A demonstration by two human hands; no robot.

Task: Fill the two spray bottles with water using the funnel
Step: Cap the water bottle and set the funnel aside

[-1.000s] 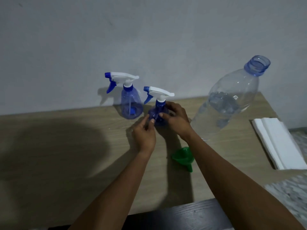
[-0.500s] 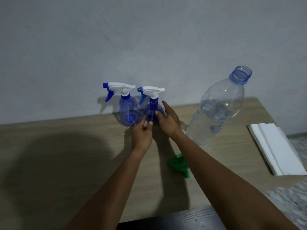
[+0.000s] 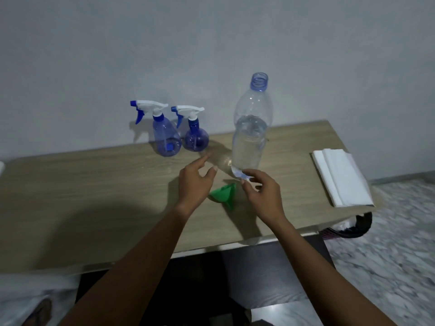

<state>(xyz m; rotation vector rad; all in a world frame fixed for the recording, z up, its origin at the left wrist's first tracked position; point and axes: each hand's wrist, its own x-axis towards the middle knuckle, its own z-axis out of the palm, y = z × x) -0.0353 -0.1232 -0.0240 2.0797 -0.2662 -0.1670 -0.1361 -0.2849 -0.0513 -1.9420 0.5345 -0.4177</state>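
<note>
Two blue spray bottles with white trigger heads stand side by side at the back of the wooden table [image 3: 94, 196]: a taller one [image 3: 166, 140] on the left and a rounder one [image 3: 196, 137] on the right. An uncapped clear water bottle [image 3: 250, 135], partly filled, stands to their right. A green funnel [image 3: 224, 195] lies on its side between my hands. My left hand [image 3: 195, 184] hovers open above the table, near the funnel. My right hand [image 3: 261, 191] is open beside the water bottle's base, holding nothing.
A stack of folded white paper towels [image 3: 341, 180] lies at the table's right end. A dark basket [image 3: 348, 228] sits on the speckled floor below that corner. The wall rises right behind the bottles. A dark surface lies under the table's near edge.
Both hands have let go of the rounder spray bottle and drawn back toward me. The view has tilted, so the bottles appear farther off.
</note>
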